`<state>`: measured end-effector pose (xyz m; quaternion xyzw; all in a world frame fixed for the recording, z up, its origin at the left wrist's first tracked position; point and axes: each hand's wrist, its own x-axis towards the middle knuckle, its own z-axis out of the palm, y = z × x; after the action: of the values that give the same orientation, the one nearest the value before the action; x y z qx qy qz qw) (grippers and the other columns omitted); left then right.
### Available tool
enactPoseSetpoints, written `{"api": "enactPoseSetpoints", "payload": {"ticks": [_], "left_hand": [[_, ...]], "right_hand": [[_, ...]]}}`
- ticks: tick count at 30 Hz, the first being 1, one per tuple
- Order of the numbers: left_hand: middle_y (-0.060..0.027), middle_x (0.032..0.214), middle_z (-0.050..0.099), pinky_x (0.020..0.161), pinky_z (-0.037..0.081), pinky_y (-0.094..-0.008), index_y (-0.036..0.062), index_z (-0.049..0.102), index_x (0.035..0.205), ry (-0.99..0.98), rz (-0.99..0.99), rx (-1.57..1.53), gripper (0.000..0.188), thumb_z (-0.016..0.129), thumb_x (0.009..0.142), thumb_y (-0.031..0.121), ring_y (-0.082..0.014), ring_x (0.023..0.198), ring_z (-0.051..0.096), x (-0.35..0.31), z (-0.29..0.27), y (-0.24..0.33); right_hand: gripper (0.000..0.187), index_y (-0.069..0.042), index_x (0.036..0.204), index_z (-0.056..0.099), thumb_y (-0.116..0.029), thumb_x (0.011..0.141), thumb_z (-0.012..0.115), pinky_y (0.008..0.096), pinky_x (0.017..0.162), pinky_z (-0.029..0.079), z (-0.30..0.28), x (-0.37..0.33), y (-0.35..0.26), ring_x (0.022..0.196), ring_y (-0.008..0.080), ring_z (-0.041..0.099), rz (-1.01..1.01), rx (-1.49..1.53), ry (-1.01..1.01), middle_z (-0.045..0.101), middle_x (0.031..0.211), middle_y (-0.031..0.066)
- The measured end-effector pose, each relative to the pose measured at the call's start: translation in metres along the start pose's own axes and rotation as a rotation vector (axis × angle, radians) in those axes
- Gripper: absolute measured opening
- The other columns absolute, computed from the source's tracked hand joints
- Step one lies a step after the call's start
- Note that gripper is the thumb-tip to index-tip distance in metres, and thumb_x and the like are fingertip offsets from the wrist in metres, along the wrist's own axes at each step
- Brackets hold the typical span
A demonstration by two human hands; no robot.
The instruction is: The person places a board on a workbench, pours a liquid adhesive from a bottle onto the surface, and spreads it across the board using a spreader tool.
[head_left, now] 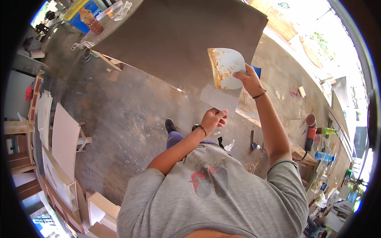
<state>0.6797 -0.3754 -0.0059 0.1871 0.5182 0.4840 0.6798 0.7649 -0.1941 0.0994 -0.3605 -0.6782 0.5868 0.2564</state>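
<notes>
A large dark brown sheet (170, 43) spreads out in front of me, its near corner coming close to my body. My right hand (251, 82) grips a white, curved, flexible scraper (234, 59) above it. Yellow-brown, glue-like residue crusts the scraper's left edge and spots its face. Nearer to me, my left hand (214, 120) is closed, thumb against fingers, at the edge of a light grey strip (220, 99) by the sheet's near end. Whether that strip is a separate piece or part of the sheet, I cannot tell.
An orange-and-black power tool (310, 137) and a blue-tinted bottle (324, 156) lie at the right. Pale boards (63, 139) lean at the left. A red-brown container (92, 23) and a blue-and-yellow bin (81, 18) stand at the far left. The concrete floor (119, 115) is stained.
</notes>
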Motion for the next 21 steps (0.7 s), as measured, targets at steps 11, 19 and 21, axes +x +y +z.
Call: {"api": "enactPoseSetpoints", "payload": {"ticks": [11, 19, 21], "left_hand": [[-0.007, 0.106, 0.056, 0.069, 0.051, -0.0323, 0.0043, 0.049, 0.114, -0.336, -0.23, 0.191, 0.046, 0.056, 0.086, 0.04, -0.0163, 0.086, 0.058, -0.016, -0.053, 0.085], [-0.009, 0.097, 0.059, 0.069, 0.053, -0.0311, 0.0018, 0.054, 0.107, 0.162, 0.115, -0.079, 0.043, 0.056, 0.087, 0.039, -0.0164, 0.08, 0.059, -0.038, -0.263, 0.156], [-0.0092, 0.095, 0.061, 0.067, 0.053, -0.0285, 0.0014, 0.055, 0.104, 0.21, 0.227, -0.096, 0.04, 0.055, 0.088, 0.038, -0.0149, 0.078, 0.06, -0.031, -0.318, 0.184]], "right_hand": [[0.037, 0.004, 0.112, 0.054, -0.006, 0.077, 0.054, 0.0286, 0.079, 0.044, 0.033, 0.069, -0.047, 0.086, 0.0158, 0.058, -0.139, -0.198, -0.079, 0.063, 0.093, 0.0108], [0.039, 0.001, 0.115, 0.053, -0.009, 0.077, 0.048, 0.0343, 0.073, 0.046, 0.092, 0.167, -0.067, 0.076, 0.0258, 0.061, -0.106, -0.561, -0.094, 0.063, 0.088, 0.0189], [0.039, 0.0, 0.114, 0.053, -0.009, 0.077, 0.046, 0.0366, 0.07, 0.046, 0.121, 0.195, -0.069, 0.073, 0.0288, 0.061, -0.107, -0.643, -0.046, 0.063, 0.087, 0.02]]}}
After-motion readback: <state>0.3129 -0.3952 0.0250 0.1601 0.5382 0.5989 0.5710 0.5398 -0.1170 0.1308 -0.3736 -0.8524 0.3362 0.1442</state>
